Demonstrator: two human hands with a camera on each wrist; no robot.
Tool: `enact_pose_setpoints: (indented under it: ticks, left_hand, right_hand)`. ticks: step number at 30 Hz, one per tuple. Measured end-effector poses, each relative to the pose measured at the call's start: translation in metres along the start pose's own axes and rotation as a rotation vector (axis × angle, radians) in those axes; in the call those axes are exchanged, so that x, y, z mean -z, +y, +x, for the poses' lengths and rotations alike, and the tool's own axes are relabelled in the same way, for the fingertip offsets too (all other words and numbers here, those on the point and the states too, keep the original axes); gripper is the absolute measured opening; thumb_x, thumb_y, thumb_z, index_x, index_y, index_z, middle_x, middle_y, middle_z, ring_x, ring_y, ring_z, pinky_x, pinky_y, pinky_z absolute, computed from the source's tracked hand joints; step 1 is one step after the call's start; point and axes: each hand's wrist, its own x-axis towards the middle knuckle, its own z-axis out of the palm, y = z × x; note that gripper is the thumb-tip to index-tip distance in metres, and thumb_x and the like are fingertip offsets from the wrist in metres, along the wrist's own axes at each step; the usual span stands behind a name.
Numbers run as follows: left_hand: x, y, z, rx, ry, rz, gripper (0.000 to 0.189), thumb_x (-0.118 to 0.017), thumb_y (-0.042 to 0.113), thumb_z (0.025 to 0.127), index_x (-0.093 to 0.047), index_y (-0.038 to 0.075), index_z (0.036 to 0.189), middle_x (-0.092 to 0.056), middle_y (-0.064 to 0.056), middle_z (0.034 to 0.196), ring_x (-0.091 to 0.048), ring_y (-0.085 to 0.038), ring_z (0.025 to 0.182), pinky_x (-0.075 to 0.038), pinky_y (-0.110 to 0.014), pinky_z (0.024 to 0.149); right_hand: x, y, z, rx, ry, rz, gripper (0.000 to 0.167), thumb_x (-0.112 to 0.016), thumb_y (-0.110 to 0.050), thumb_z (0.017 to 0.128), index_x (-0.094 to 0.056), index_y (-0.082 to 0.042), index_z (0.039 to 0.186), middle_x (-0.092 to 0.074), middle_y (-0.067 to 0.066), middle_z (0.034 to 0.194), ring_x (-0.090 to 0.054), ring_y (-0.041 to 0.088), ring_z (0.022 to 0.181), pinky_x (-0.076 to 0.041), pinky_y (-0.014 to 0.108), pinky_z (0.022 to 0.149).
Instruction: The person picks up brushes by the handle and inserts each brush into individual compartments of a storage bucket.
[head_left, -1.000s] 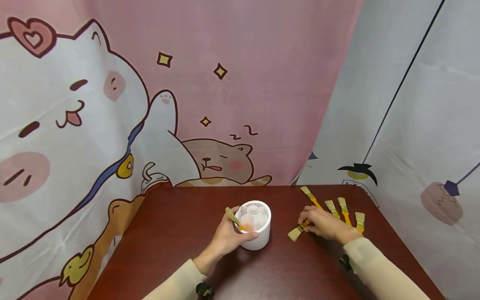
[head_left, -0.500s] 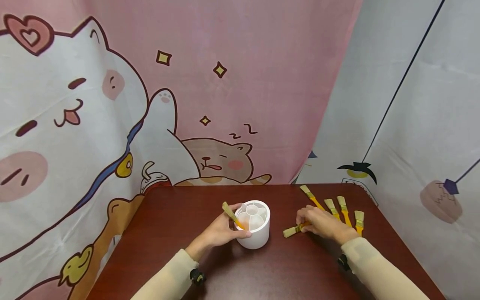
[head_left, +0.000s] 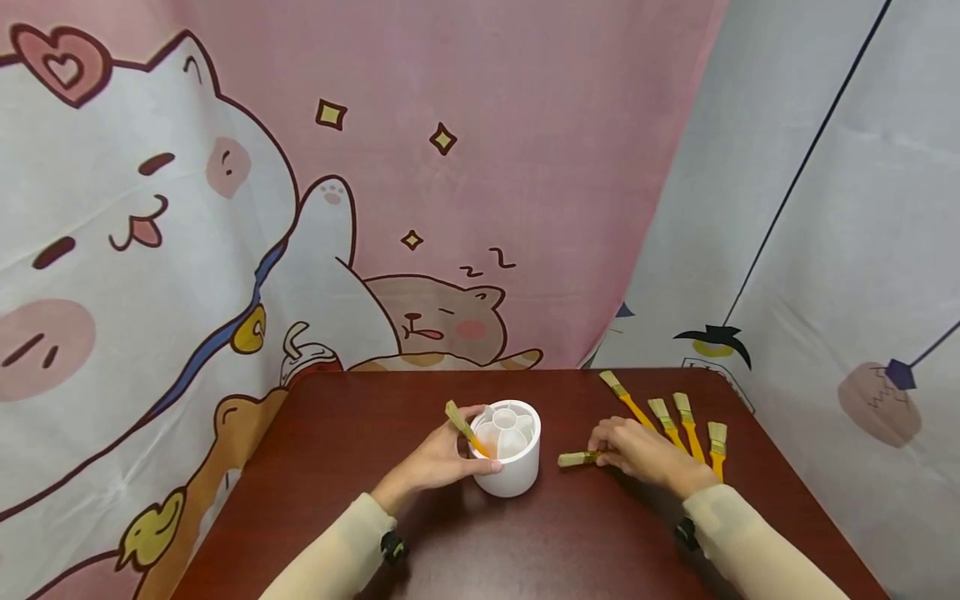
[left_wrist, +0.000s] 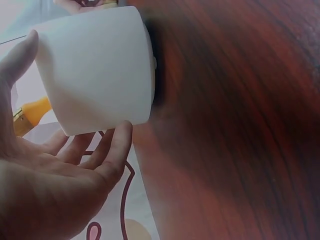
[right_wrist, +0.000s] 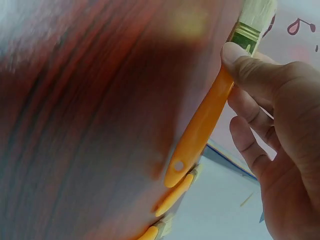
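My left hand [head_left: 438,459] grips a white round holder [head_left: 517,477] from its left side, thumb on the near side and fingers around the far side. The holder's open top shows several compartments. One paintbrush [head_left: 461,423] with an orange handle stands in it, bristles up and leaning left. In the right wrist view, my right hand [right_wrist: 295,110] pinches another paintbrush [right_wrist: 202,125] near its metal band between thumb and fingers. In the head view that brush's bristles point left toward the holder, and most of its handle is hidden behind the hand.
Several more orange-handled paintbrushes [head_left: 690,421] lie on the right side of the dark red wooden table [head_left: 360,417], beyond and beside my right hand. A cartoon-printed curtain [head_left: 555,183] hangs behind the table's far edge.
My right hand has shifted slightly left, and the brush in it has turned so its bristles point left instead of toward the near left. The left hand and holder moved slightly left, then stayed.
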Motion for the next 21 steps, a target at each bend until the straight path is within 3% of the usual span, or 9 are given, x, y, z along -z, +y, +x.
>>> enact_pose_setpoints:
  ticks: [5, 9, 21]
  left_hand:
    - [0.002, 0.0, 0.003, -0.003, -0.004, 0.019, 0.103, -0.101, 0.036, 0.091, -0.046, 0.013, 0.175, -0.062, -0.014, 0.169, -0.071, -0.03, 0.14, -0.06, -0.052, 0.115]
    - [0.004, 0.0, 0.003, -0.005, -0.019, 0.017, 0.105, -0.1, 0.036, 0.092, -0.044, 0.013, 0.178, -0.061, -0.015, 0.17, -0.07, -0.032, 0.141, -0.059, -0.057, 0.119]
    - [0.005, -0.002, 0.002, 0.003, -0.03, 0.014, 0.106, -0.1, 0.038, 0.092, -0.043, 0.017, 0.179, -0.059, -0.014, 0.174, -0.067, -0.036, 0.149, -0.054, -0.065, 0.125]
  right_hand:
    - [0.003, -0.005, -0.001, -0.017, 0.035, 0.002, 0.021, -0.093, -0.013, 0.1, -0.081, -0.026, 0.112, -0.078, -0.014, 0.108, -0.07, 0.007, 0.098, -0.068, 0.034, 0.089]
    - [0.005, -0.01, -0.001, -0.03, 0.055, -0.01, 0.022, -0.093, -0.014, 0.1, -0.081, -0.027, 0.113, -0.077, -0.016, 0.108, -0.068, 0.003, 0.1, -0.068, 0.035, 0.091]
    - [0.016, -0.029, 0.001, -0.022, 0.143, 0.01, 0.024, -0.094, -0.012, 0.099, -0.08, -0.024, 0.114, -0.075, -0.014, 0.105, -0.064, 0.002, 0.092, -0.064, 0.028, 0.083]
